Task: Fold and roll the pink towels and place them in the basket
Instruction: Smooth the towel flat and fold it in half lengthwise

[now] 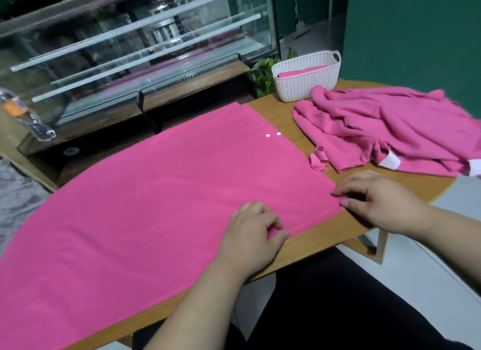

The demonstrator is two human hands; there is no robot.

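Note:
A large pink towel (156, 198) lies spread flat over the wooden table (317, 235), reaching off to the left. My left hand (252, 235) pinches its near edge close to the right corner. My right hand (374, 196) grips the right corner of the same towel with curled fingers. A heap of crumpled pink towels (385, 131) lies at the right of the table. A white woven basket (307, 76) stands at the table's far edge with a rolled pink towel (299, 71) inside.
A glass display case (130, 50) on a wooden counter stands beyond the table. A crushed plastic bottle (23, 115) sits at the far left. A green plant (265, 76) is behind the basket. My dark-clothed lap (338, 297) is below the table edge.

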